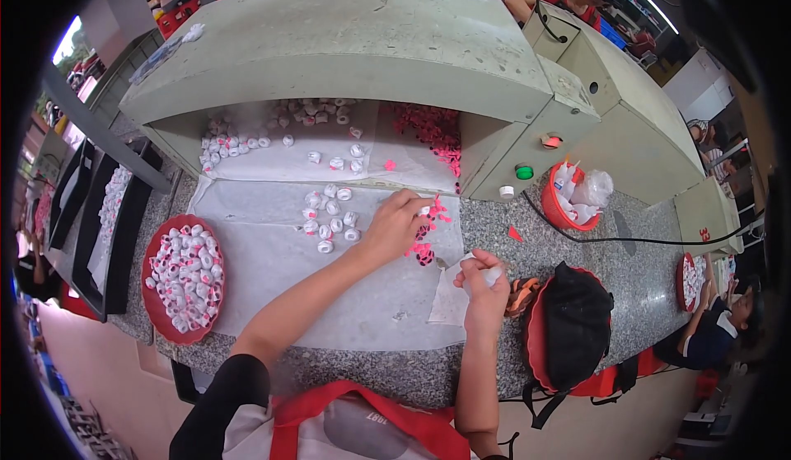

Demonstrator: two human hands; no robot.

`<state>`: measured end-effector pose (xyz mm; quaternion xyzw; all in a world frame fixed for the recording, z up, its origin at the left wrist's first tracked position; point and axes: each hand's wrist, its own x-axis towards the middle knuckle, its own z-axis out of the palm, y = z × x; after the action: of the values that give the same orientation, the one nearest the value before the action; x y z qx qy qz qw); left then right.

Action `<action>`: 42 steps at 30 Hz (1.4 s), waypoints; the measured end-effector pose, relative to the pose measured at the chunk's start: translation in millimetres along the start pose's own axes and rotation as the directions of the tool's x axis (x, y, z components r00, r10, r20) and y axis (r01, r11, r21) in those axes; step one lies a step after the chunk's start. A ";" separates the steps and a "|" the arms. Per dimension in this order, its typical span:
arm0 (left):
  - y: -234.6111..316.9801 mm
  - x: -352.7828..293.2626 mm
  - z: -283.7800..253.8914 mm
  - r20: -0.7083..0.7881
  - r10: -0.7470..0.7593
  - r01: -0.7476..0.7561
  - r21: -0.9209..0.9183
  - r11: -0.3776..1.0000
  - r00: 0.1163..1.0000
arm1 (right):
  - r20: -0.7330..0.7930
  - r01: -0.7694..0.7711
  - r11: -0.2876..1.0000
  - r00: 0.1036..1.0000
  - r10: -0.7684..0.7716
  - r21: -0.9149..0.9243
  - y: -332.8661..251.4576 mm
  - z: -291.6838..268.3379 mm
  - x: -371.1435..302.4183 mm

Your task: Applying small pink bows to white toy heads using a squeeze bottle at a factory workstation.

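Observation:
My left hand [394,227] reaches over the white sheet [371,320], fingers pinched together at a heap of small pink pieces [424,254], some with dark spots. Something small and white shows at its fingertips, too small to make out. To the right, my right hand [484,285] is closed around what looks like a small white bottle [493,276], partly hidden by the fingers. Several small white rounded pieces with pink marks [333,207] lie on the sheet left of my left hand. A folded white cloth [447,305] lies beside my right wrist.
A grey-green metal housing [346,39] arches over the sheet, with more white and pink pieces inside. A red basket [147,295] of white pieces stands left. Right are a red basket of bottles [550,200], a black cable [626,239] and a black bag [581,324]. Co-workers sit nearby.

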<state>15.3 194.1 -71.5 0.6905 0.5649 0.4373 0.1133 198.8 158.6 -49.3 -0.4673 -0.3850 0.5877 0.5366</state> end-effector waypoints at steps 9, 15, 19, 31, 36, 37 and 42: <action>-49.7 23.9 -14.3 -0.184 -0.106 0.128 0.111 0.986 0.977 | 0.097 -0.019 0.997 0.995 0.026 -0.072 -2.0 7.9 -20.2; 25.0 -31.8 -32.6 0.093 -0.113 0.122 -0.099 0.988 0.989 | 0.130 0.001 0.983 0.991 0.023 -0.184 -1.9 -4.2 -22.1; 52.8 -56.9 -64.2 0.412 -0.381 0.515 -0.828 0.222 0.827 | 0.252 0.169 0.954 0.962 -0.105 -0.248 4.2 -1.9 -21.1; 79.0 -90.0 -98.9 0.347 -0.409 0.389 -0.921 0.020 0.844 | 0.180 0.098 0.993 0.980 -0.085 -0.068 -54.8 31.1 -69.2; 85.6 -94.3 -100.7 0.350 -0.431 0.373 -0.927 -0.032 0.832 | 0.151 0.226 0.974 0.963 -0.225 0.012 -56.9 40.5 -86.6; 85.4 -94.5 -101.6 0.347 -0.432 0.370 -0.928 -0.032 0.833 | 0.132 0.232 0.973 0.964 -0.230 -0.002 -57.0 43.1 -88.9; 89.7 -87.4 -107.1 0.447 -0.550 0.376 -0.894 -0.244 0.705 | 0.140 0.174 0.982 0.973 -0.182 0.072 -55.1 41.7 -94.0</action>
<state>-0.1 50.9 8.7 0.1022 0.3114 0.6589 0.6770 172.4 74.6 27.3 -0.3703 -0.4460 0.5812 0.5711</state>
